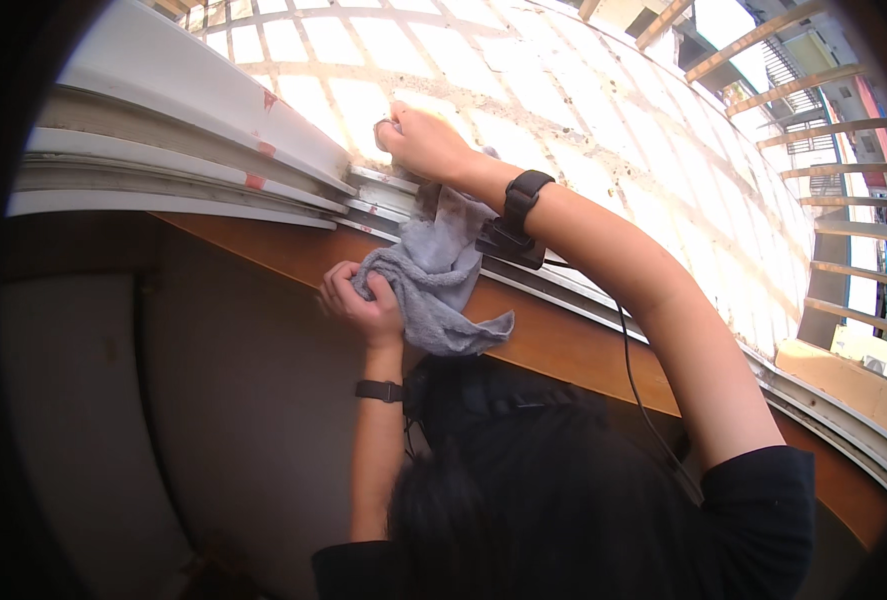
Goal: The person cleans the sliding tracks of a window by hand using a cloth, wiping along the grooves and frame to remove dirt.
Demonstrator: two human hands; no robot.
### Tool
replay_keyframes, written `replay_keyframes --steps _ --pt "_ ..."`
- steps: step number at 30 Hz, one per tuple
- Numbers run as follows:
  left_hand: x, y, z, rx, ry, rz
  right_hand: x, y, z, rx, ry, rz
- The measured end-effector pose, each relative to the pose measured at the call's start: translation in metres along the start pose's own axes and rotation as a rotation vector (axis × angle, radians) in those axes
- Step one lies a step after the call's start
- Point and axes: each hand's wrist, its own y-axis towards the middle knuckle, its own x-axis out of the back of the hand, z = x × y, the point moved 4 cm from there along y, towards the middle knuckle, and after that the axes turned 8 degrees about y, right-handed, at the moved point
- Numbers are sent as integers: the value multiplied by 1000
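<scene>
A grey cloth (428, 285) hangs in folds over the inner edge of the window sill. My left hand (368, 305) is shut on it, fingers curled round its left side. Its upper end lies across the metal window track (383, 195). Beyond the track, my right hand (423, 140) reaches out over the sunlit outer ledge (563, 130). The right fingers are closed and bent down near the ledge; what they hold, if anything, is hidden by the hand and the glare. Each wrist has a black strap on it.
White sliding window frames (193, 120) with red marks stand at the left. A brown wooden sill (553, 340) runs along the inside. A black cable (631, 370) hangs below my right arm, near a dark box-like device (510, 243). Bars (853, 170) edge the outer ledge at right.
</scene>
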Motion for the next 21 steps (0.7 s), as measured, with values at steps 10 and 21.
replay_keyframes --steps 10,21 --pt "0 -2 1 29 -49 -6 -51 10 22 -158 23 79" --pt "-2 0 2 18 -86 -31 -41 56 -43 -608 637 -420"
